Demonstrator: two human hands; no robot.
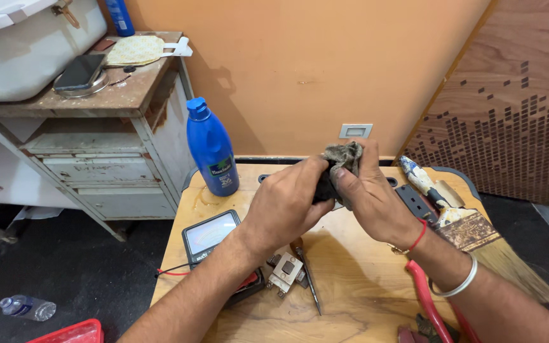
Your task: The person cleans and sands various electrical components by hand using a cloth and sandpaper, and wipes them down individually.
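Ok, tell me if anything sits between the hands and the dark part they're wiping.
Only the rag. The right hand presses it over the dark part, so cloth lies between those fingers and the part. The left hand grips the part directly, nothing visible between.

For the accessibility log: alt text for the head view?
The left hand and right hand hold a small dark object together, the right pressing a grey rag on it, above a wooden table with a blue bottle, meter, screwdriver, paintbrush.

Bright, even indoor light, soft shadows on the orange wall (pixel 300 70), sharp focus, slight wide-angle edge distortion.
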